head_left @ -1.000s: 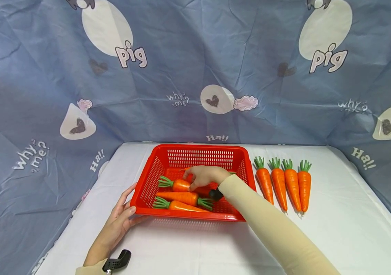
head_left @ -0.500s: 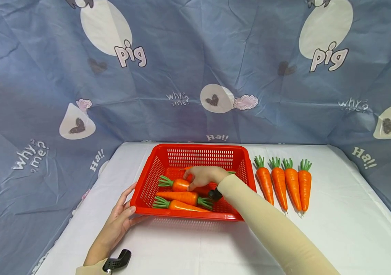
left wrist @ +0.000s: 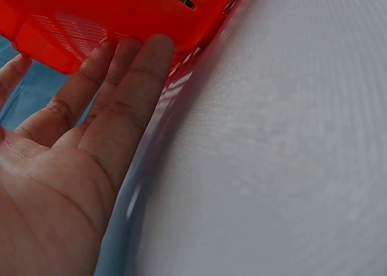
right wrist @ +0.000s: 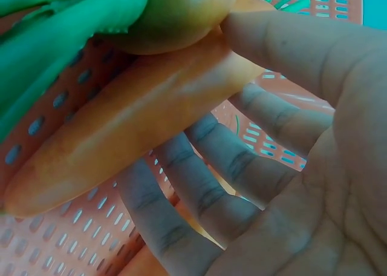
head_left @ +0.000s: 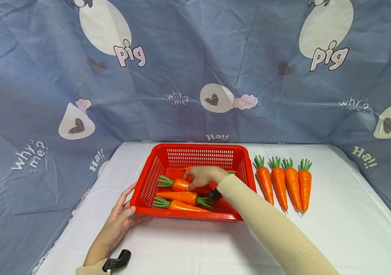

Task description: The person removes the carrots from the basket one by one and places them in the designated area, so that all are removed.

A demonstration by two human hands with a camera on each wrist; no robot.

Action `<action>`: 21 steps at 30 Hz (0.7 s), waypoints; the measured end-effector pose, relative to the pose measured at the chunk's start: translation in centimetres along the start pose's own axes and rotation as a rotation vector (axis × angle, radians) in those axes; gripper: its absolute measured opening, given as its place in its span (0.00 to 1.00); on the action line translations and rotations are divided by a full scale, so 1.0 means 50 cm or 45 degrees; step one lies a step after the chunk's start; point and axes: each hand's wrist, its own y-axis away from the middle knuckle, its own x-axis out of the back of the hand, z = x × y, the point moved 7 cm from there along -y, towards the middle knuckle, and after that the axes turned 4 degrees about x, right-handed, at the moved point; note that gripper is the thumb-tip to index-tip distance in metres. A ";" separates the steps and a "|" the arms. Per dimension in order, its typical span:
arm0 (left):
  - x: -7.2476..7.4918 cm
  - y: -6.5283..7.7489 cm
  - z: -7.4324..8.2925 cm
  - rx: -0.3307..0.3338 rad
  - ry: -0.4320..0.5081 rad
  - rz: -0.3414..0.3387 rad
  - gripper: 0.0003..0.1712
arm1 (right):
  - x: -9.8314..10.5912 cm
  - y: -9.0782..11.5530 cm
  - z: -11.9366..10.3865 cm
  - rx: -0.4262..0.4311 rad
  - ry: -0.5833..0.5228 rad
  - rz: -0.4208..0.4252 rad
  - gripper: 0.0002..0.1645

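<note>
A red perforated basket (head_left: 195,216) stands on the white table with several carrots in it. My left hand (head_left: 115,223) is at its front left corner, thumb by the rim; in the left wrist view the fairly straight fingers (left wrist: 130,85) touch the outer wall. Inside, my right hand (head_left: 202,175) holds a carrot (head_left: 180,185), whose green top points left. In the right wrist view the thumb presses its orange body while the other fingers reach beneath a carrot (right wrist: 121,131). Two more carrots lie nearer the front, one with its top to the right (head_left: 181,196), one to the left (head_left: 185,206).
Right of the basket, several carrots (head_left: 291,187) lie side by side in a row, tops toward the back. The white tabletop (head_left: 340,229) extends around them. A blue printed cloth (head_left: 195,126) hangs behind and at both sides.
</note>
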 end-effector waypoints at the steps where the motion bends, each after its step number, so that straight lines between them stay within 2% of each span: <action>1: 0.000 0.000 0.000 -0.002 0.000 -0.003 0.40 | 0.000 0.000 0.000 0.000 0.003 0.000 0.29; 21: -0.001 0.000 0.002 -0.012 0.000 -0.016 0.40 | 0.000 -0.002 -0.004 0.007 0.042 -0.012 0.28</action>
